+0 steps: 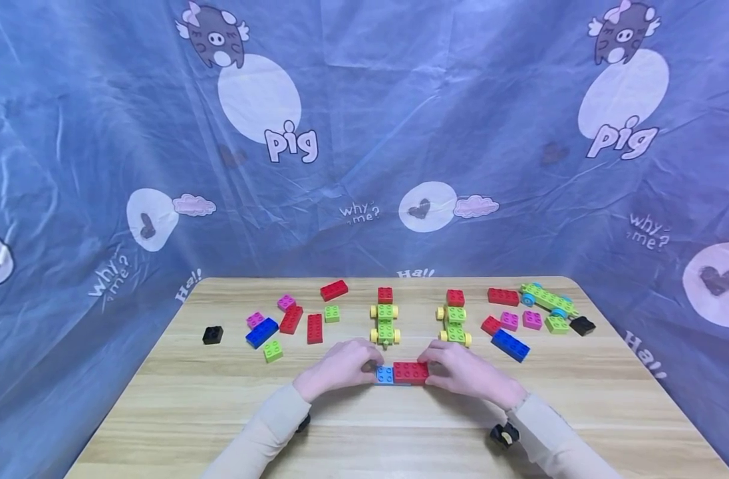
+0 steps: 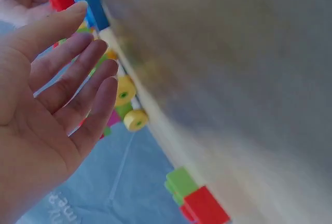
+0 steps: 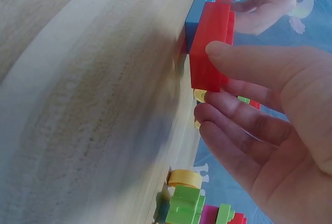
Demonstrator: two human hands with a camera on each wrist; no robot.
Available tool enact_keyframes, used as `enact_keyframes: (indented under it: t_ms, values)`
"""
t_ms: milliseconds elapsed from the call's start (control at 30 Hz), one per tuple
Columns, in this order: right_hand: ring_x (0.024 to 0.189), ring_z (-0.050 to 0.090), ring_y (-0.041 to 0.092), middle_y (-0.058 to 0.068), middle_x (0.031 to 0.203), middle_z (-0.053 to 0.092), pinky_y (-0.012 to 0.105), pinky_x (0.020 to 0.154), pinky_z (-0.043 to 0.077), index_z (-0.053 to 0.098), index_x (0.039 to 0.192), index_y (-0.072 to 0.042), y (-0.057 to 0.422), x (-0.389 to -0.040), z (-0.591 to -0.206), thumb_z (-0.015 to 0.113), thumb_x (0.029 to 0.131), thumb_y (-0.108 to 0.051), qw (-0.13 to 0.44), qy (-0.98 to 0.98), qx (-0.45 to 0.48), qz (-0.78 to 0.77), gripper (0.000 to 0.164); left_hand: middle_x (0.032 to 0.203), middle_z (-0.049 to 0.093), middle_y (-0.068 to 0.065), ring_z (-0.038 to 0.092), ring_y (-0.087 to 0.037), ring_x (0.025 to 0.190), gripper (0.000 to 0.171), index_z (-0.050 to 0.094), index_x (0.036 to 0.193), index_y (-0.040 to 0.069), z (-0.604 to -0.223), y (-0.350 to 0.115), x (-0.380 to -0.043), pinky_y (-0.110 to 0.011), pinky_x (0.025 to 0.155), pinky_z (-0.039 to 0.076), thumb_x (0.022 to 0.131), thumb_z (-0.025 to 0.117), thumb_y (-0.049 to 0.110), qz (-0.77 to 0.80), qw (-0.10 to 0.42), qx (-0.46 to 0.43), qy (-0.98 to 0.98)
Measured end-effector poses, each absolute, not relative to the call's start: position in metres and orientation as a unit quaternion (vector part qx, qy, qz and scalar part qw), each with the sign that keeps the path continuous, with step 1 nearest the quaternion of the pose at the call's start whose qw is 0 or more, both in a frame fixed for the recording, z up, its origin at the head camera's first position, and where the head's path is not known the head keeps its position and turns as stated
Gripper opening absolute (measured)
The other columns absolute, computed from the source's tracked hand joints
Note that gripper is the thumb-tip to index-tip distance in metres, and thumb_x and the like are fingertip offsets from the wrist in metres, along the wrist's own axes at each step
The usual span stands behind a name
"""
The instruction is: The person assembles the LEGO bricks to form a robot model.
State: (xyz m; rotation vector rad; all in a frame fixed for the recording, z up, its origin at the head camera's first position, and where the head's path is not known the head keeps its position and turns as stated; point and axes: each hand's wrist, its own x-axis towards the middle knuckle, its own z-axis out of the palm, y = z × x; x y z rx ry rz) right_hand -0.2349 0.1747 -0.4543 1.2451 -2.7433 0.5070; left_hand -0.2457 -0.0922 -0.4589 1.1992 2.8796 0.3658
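A red brick point(image 1: 410, 372) sits on top of a light-blue brick point(image 1: 384, 374), set toward its right end and jutting out past it. My right hand point(image 1: 460, 371) pinches the jutting end of the red brick, its thumb against the near side in the right wrist view. At the other end, my left hand point(image 1: 343, 366) holds the light-blue brick between thumb and fingers. Just beyond the bricks stand two green wheeled bases with yellow wheels, one on the left point(image 1: 386, 324) and one on the right point(image 1: 455, 325). Each has a red brick behind it.
Loose bricks lie to the left, among them a dark-blue brick point(image 1: 262, 332) and a black brick point(image 1: 212, 334). Another dark-blue brick point(image 1: 511, 346), several pink and red ones, and a green base with blue wheels point(image 1: 547, 301) lie right. A blue printed cloth point(image 1: 364, 133) hangs behind the table.
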Motion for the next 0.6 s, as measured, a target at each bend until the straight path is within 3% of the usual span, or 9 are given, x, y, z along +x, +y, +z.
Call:
enact_keyframes:
  t_ms: [233,400,600]
  values:
    - [0.083,0.061,0.008,-0.001,0.095,0.066,0.019,0.073,0.054,0.068,0.103,-0.011,0.174,-0.235,-0.454,0.074,0.078,-0.023,0.053,-0.895,0.41,0.165,0.029,0.112,0.067,-0.003,0.06,-0.019,0.106,0.036,0.065,0.113,0.011,-0.441,-0.121,-0.256,-0.034,0.09,0.053,0.082,0.07,0.029,0.145,-0.045,0.321,0.935]
    - [0.083,0.061,0.008,-0.001,0.095,0.066,0.018,0.073,0.054,0.068,0.103,-0.011,0.174,-0.235,-0.454,0.073,0.078,-0.023,0.047,-0.896,0.41,0.165,0.028,0.113,0.064,-0.013,0.058,-0.03,0.108,0.045,0.063,0.114,0.002,-0.435,-0.151,-0.264,-0.043,0.093,0.05,0.078,0.074,0.027,0.142,-0.084,0.255,0.953]
    - [0.085,0.062,0.008,-0.001,0.097,0.066,0.02,0.075,0.054,0.067,0.104,-0.011,0.174,-0.233,-0.456,0.074,0.077,-0.024,0.043,-0.897,0.409,0.16,0.03,0.123,0.057,-0.02,0.054,-0.036,0.112,0.056,0.059,0.119,-0.006,-0.435,-0.17,-0.266,-0.047,0.096,0.048,0.078,0.074,0.029,0.116,-0.039,0.207,0.971]
